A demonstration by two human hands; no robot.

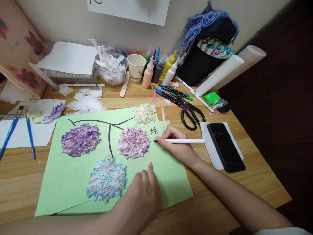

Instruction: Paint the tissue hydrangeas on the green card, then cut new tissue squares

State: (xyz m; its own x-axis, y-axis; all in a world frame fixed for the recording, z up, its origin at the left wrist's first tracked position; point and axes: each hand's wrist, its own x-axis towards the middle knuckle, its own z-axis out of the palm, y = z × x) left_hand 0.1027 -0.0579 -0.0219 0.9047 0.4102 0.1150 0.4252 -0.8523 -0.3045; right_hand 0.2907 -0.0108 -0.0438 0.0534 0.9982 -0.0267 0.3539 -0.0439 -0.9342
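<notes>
On the wooden table lies green paper (171, 178) bearing crumpled-paper flower heads: purple (80, 139), pink-purple (134, 142), pale blue (107, 179) and cream (144, 113). Black branch lines (109, 140) run between them. My right hand (177, 143) pinches a white marker (187, 141), its black tip at the paper just below a handwritten black character (154, 131). Lower down, my left hand (145, 187) rests on the green paper holding nothing, index finger stretched out and the other fingers partly bent.
Scissors (188, 114) and dotted pens (171, 98) lie behind my right hand, with a phone (226, 147) to its right. Paint bottles (148, 75), a paper cup (136, 67) and a bowl of scraps (111, 70) line the back. Blue brushes (29, 137) lie at left.
</notes>
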